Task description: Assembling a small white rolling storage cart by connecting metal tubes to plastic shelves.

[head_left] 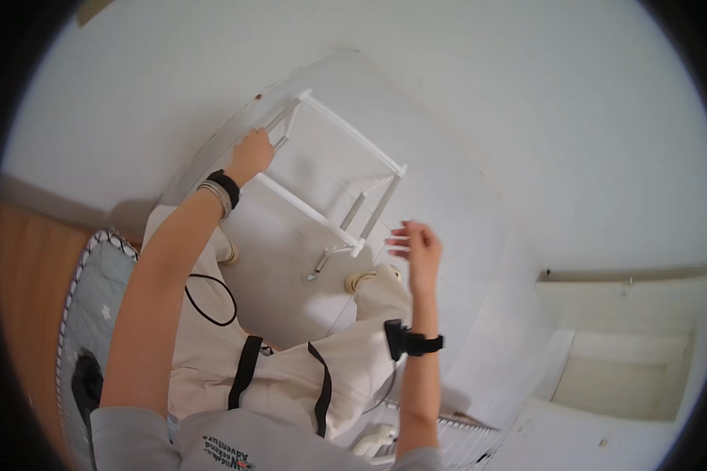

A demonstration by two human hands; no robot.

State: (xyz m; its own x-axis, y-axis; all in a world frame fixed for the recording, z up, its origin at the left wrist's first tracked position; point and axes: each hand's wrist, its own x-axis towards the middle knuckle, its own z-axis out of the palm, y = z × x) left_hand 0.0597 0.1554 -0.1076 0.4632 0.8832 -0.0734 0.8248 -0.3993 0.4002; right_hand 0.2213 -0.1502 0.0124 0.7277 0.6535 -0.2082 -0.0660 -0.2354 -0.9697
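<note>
A white metal rack frame (334,169) stands tilted on a white surface between my legs. My left hand (251,154) is closed around the upper left corner post of the frame. A black band and grey bracelets circle that wrist. My right hand (418,245) hovers open to the right of the frame's lower right corner, fingers spread, touching nothing. A black device is strapped to that wrist. A small metal hook-like part (316,269) hangs below the frame's lower rail.
My beige trousers (291,369) and socked feet fill the middle. A grey quilted mat with stars (94,290) lies at left on a wooden floor (27,259). A white box or shelf (628,345) sits at right. A white wire grid (467,439) lies near the bottom.
</note>
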